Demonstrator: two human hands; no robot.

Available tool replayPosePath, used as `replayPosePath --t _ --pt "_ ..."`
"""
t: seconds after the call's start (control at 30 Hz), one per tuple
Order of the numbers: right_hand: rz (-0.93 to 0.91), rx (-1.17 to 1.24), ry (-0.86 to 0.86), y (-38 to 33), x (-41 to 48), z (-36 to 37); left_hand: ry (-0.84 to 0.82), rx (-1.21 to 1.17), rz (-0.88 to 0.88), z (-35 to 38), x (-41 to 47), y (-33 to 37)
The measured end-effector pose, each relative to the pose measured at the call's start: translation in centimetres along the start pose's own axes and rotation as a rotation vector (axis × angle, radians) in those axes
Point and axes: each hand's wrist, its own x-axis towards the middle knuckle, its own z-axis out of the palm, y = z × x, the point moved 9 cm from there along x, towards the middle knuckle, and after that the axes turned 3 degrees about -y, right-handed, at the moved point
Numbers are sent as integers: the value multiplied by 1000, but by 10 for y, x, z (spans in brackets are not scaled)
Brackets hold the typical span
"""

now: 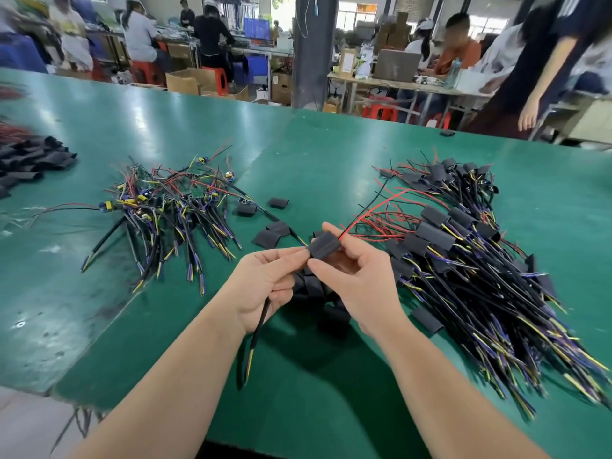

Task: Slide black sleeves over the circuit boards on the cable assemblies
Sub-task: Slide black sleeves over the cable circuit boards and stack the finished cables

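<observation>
Sleeve (324, 245) pinched btwn both hands; left grip (265, 279) holds cable (258, 329).

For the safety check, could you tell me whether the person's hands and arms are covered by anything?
No. The left hand and right hand are bare, with no gloves, rings or finger cots showing. Both forearms are uncovered as far as the frame shows: no sleeves, watch or wrist strap.
</observation>
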Motion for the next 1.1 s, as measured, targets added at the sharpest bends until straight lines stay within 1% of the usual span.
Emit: replayPosePath --t 0.1,0.2,0.27,0.33,0.4,0.5,0.57,0.63,0.67,0.7,0.77,0.83,0.97,1.1 --pt "-17 -60 -21 -2 0 1 -2 -38 -3 0 0 0" --pt "-1 -88 -48 -1 -2 4 17 -49 45 -4 1 4" --pt "43 -13 -48 2 -3 4 56 38 111 -8 0 10" --pt "136 155 -45 8 -3 4 108 197 207 -10 -2 19" --pt "215 279 -11 13 -4 2 181 423 359 -10 -8 32" --pt "328 407 63 22 -6 -2 270 873 672 8 -26 53" --pt "369 427 83 26 -6 -4 279 1097 886 27 -41 62" --pt "371 444 88 24 -5 -8 244 1327 1114 48 -55 63" --pt "367 451 85 22 -5 -9 248 1423 1216 57 -61 62" --pt "361 458 76 21 -4 -10 263 1485 1280 61 -65 62" --pt "329 479 46 16 -3 -11 315 1507 1322 62 -69 66" --pt "281 529 -4 11 -1 -10 354 1465 1343 59 -74 69" --pt "215 609 -151 -1 -2 -1 309 1340 1367 55 -79 72" --pt "195 662 -192 -5 -3 2 320 1361 1366 58 -80 71"
